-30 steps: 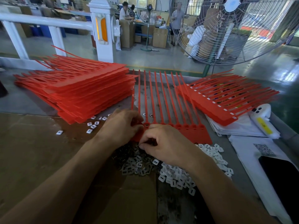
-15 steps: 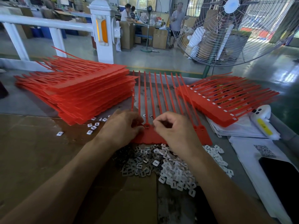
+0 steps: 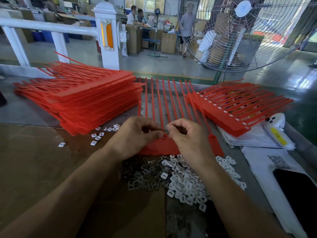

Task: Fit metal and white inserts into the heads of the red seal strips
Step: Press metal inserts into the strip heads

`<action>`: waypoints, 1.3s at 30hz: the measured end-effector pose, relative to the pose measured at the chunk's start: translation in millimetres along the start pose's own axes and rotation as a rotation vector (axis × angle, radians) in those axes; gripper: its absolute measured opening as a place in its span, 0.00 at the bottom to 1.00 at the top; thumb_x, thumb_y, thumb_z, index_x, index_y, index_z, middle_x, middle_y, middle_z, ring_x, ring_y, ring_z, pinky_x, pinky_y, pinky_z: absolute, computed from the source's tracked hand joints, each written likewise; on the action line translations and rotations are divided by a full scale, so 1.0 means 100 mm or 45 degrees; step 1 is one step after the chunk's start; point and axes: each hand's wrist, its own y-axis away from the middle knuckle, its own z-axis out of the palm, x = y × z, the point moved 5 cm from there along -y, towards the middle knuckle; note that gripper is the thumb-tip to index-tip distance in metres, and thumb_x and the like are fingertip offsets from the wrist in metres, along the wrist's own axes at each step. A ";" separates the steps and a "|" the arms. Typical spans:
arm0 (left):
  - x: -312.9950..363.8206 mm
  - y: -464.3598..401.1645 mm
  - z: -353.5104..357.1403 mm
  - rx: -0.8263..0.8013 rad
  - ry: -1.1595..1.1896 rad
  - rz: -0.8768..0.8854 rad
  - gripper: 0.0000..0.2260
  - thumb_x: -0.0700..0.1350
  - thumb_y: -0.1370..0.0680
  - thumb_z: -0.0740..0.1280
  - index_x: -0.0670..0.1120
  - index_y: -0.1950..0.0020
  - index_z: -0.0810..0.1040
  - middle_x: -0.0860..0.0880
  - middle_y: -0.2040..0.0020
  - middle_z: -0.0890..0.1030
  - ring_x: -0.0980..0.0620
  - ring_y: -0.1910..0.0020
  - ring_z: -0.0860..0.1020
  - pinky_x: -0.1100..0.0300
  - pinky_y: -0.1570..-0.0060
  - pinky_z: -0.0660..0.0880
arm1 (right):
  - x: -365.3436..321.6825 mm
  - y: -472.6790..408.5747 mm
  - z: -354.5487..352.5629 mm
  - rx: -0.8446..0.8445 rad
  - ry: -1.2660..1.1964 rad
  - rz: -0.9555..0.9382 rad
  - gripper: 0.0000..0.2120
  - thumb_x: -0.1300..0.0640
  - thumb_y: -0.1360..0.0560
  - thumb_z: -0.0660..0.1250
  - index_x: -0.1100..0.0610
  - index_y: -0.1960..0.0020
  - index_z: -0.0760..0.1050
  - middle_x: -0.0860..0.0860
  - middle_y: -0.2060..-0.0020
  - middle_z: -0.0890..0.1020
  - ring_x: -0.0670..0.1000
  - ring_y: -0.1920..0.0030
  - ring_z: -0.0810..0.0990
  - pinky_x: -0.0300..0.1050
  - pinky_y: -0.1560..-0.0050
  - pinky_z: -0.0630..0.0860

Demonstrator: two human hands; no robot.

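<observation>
Red plastic seal strips joined in a flat comb-like sheet [image 3: 164,145] lie in front of me on the grey table [image 3: 34,110], heads nearest me; my right hand [image 3: 187,136] pinches a small metal insert [image 3: 166,129] at fingertip over one head, and my left hand [image 3: 137,134], fingers curled, presses on the sheet beside it. Near me sit grey metal inserts [image 3: 145,176] and white plastic inserts [image 3: 187,186]; tall stack of red sheets [image 3: 85,100] left, smaller stack [image 3: 240,109] right.
</observation>
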 end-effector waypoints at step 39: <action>-0.13 0.00 0.05 0.006 0.463 -0.145 0.18 0.58 0.21 0.69 0.44 0.57 0.83 0.38 0.59 0.81 0.49 0.63 0.76 0.52 0.58 0.72 | -0.10 0.00 -0.08 -0.013 0.040 -0.272 0.05 0.54 0.21 0.73 0.48 0.46 0.84 0.39 0.55 0.85 0.40 0.51 0.84 0.32 0.51 0.78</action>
